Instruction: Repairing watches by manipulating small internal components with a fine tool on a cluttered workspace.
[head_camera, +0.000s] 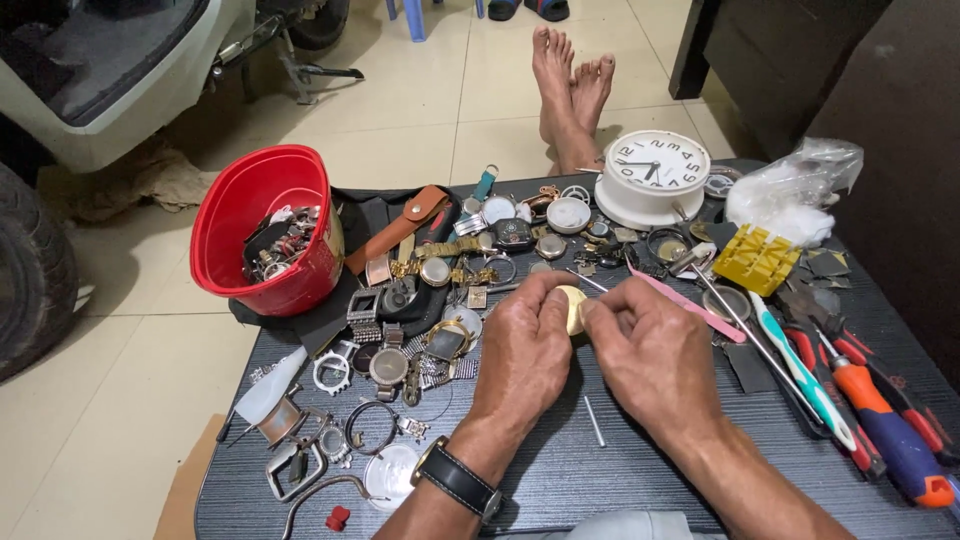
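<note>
My left hand (525, 350) and my right hand (650, 345) meet over the middle of a dark table (560, 470). Together they pinch a small round pale-gold watch case (572, 308), the left hand from the left, the right fingertips on its right edge. My left wrist wears a black-strapped watch (455, 477). A small metal pin (594, 421) lies on the table between my forearms. Much of the case is hidden by my fingers.
Several watches and watch parts (440, 300) are scattered at left and behind. A red bucket (265, 225) of parts stands at far left, a white clock (655, 170) at the back. Screwdrivers (890, 425), a toothbrush (800, 365), pink tweezers (690, 305) and a yellow block (757, 260) lie right.
</note>
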